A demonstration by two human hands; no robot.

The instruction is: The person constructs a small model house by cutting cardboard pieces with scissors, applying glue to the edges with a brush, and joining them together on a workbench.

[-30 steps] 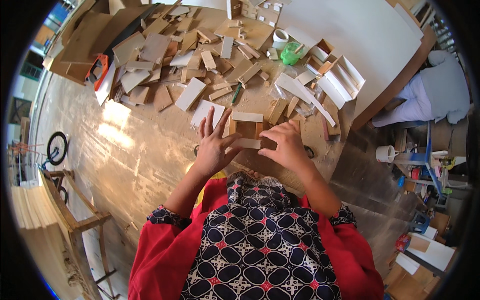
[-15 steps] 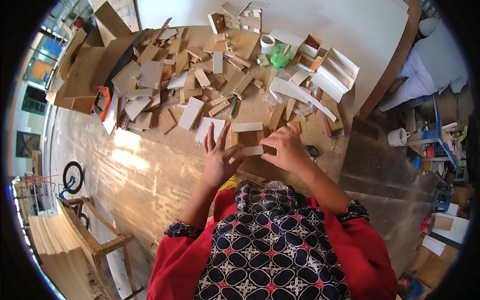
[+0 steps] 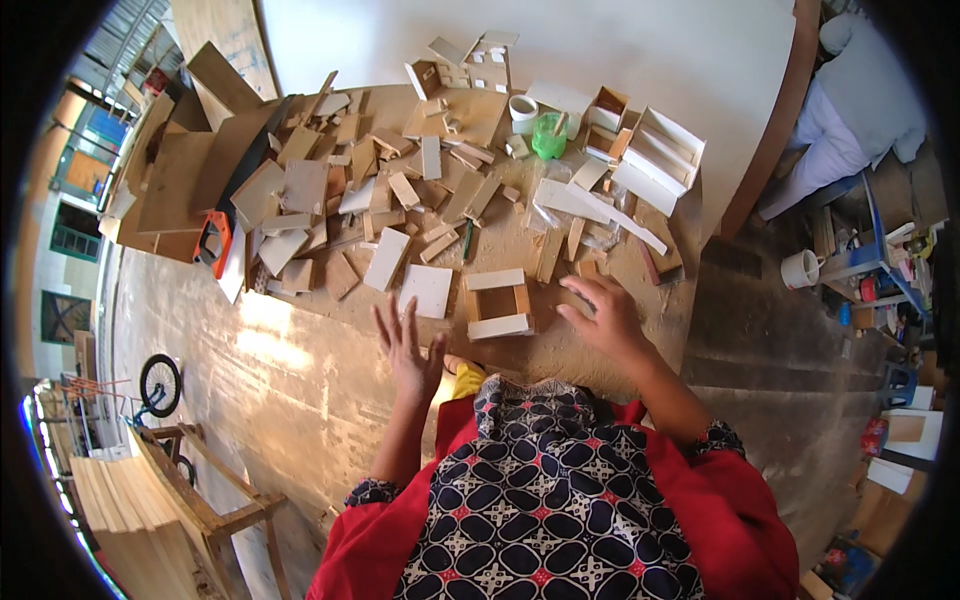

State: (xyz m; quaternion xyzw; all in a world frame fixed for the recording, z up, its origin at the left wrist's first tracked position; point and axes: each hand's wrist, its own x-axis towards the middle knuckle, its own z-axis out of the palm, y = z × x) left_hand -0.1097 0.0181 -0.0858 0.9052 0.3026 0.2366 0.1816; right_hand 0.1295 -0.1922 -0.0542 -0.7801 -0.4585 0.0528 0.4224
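Note:
A small rectangular wooden frame (image 3: 497, 326), with white front and back strips and brown sides, lies on the work surface in front of me. To its left my left hand (image 3: 408, 352) hovers with fingers spread, holding nothing. My right hand (image 3: 603, 315) is off to the right of the frame, its fingers apart and slightly curled, and nothing shows in it. Neither hand touches the frame. Just left of the frame lies a flat white square piece (image 3: 426, 290). A thin dark green stick (image 3: 467, 241), perhaps a pencil, lies beyond.
Many wood offcuts (image 3: 305, 187) are heaped at the back left, near an orange-handled saw (image 3: 213, 243). A green plastic cup (image 3: 549, 136), a white cup (image 3: 523, 114) and a white divided box (image 3: 660, 160) stand at the back. Another person (image 3: 850, 110) is at the far right.
Both hands have let go of the small frame and moved apart, the left one leftward and the right one rightward. The frame now lies on the surface in full view.

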